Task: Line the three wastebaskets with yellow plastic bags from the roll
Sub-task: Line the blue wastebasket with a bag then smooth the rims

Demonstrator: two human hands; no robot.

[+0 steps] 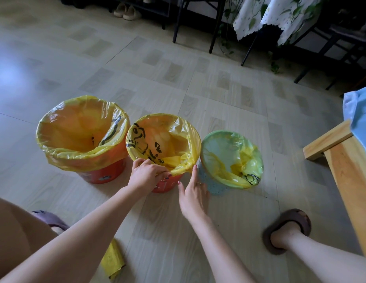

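Three wastebaskets stand in a row on the floor. The large orange basket (104, 174) at left wears a yellow bag (55, 152) folded over its rim. The middle orange basket (167, 184) has a yellow bag (190, 152) with black print draped over its rim. My left hand (147, 176) pinches this bag's near edge at the rim. My right hand (193, 198) is beside that basket, fingers apart, touching its side. The small blue-green basket (210, 184) at right holds a yellow bag (239, 172) over its rim. Folded yellow bags (113, 260) lie on the floor by my left arm.
A wooden bed frame (345, 174) with blue bedding (359, 115) stands at right. Black chair and table legs (214, 25) and a patterned cloth (280, 15) are at the back. My slippered foot (286, 229) rests at lower right, another slipper (49, 219) at lower left.
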